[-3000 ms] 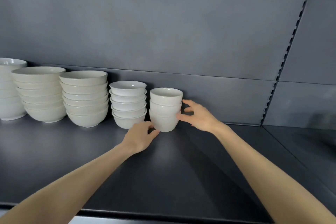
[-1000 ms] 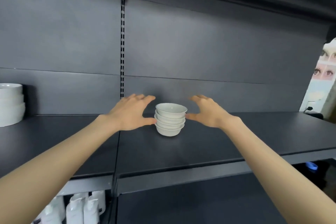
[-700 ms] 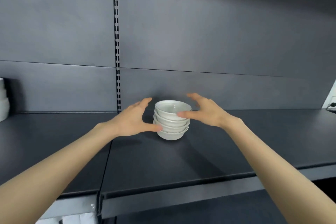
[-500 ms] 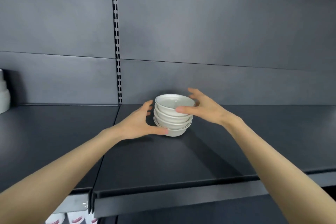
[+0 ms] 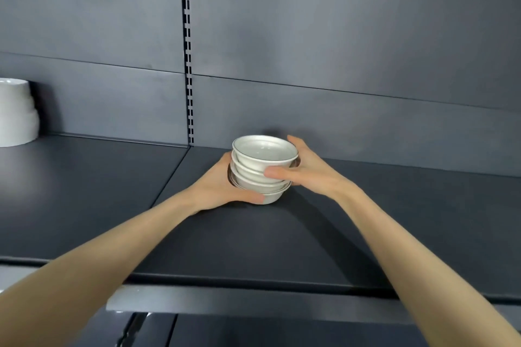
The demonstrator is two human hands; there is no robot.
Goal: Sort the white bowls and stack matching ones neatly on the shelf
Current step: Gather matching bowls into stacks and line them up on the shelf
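The left hand grasps the stack of small bowls from the left. Its thumb lies along the front of the lowest bowl and its fingers curl out of sight behind. The right hand grasps the same stack from the right, with the thumb pressed across the front of the middle bowls and the fingers wrapped round the back. The bowls are nested unevenly, and the top one leans a little to one side. The stack sits on the dark shelf, close to the back wall and just right of the slotted upright. Well apart, at the far left edge of the shelf, stands another stack of white bowls.
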